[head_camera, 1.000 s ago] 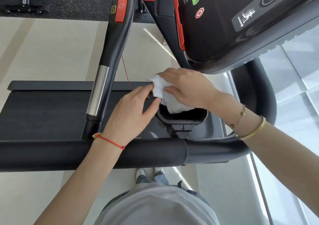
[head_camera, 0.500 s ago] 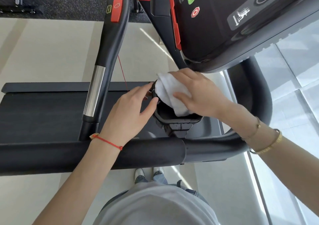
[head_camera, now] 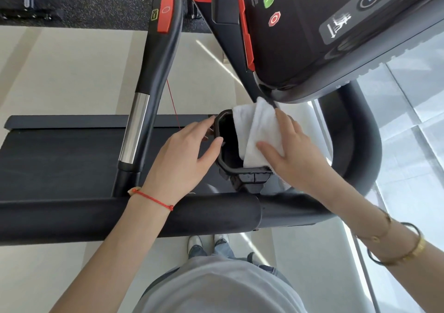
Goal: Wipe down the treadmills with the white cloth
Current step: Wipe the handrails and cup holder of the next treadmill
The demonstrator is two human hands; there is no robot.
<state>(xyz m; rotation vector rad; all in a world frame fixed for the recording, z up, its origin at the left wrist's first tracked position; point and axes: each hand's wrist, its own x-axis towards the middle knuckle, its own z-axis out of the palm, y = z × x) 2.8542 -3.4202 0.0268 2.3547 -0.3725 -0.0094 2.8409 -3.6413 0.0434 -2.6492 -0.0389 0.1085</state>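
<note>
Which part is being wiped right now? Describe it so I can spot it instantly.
Find the big dark console at upper right. Just below its lower edge sits a black open-topped holder, between both hands. Unlike the round handlebars beside it, it is a hollow bin with the white cloth draped over its rim.

Our left hand [head_camera: 185,159] reaches forward, fingers curled, thumb apart. Our right hand [head_camera: 295,154] lies flatter, fingers stretched leftward. Both forearms angle inward from below, wrists near level.
</note>
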